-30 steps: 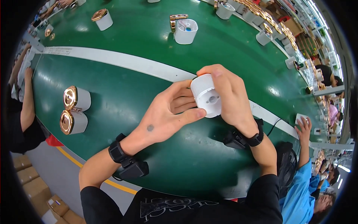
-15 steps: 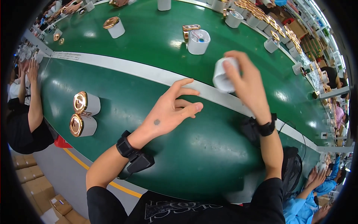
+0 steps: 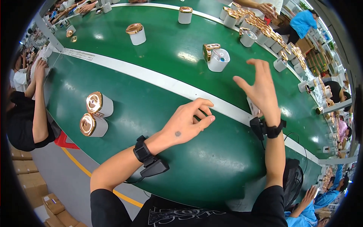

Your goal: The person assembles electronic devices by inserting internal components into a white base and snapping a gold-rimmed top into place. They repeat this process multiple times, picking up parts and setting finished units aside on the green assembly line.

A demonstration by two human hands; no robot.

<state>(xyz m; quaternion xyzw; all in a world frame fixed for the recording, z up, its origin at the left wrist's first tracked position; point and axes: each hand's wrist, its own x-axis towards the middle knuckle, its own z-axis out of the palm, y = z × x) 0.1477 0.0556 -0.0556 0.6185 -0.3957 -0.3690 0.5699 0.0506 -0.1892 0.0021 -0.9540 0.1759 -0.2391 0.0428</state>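
Over the far green surface, my right hand [image 3: 261, 89] is open, thumb and fingers spread with nothing between them. Beneath its palm and wrist, part of a white object [image 3: 253, 107] shows, its rest hidden. To the left of my right fingers stands a white canister [image 3: 218, 63], its copper-coloured lid [image 3: 210, 51] tilted to one side and its inside exposed. My left hand [image 3: 189, 123] hovers by the white divider strip, holding nothing, fingers loosely bent and apart. Two white canisters with shiny copper lids, one [image 3: 104, 105] behind the other [image 3: 96, 126], lie at the left, touching.
A white strip [image 3: 151, 77] divides the green table. Farther off sit single copper-lidded canisters [image 3: 137, 36] [image 3: 185, 17]. Several more [image 3: 266, 36] crowd the far right edge. A co-worker's arm [image 3: 39, 102] rests at the left. A black mesh bag [image 3: 294, 178] lies beside my right forearm.
My right hand has let go of the white canister and opened. The open-lidded canister and the others appear farther right in view. My left hand stays loosely bent.
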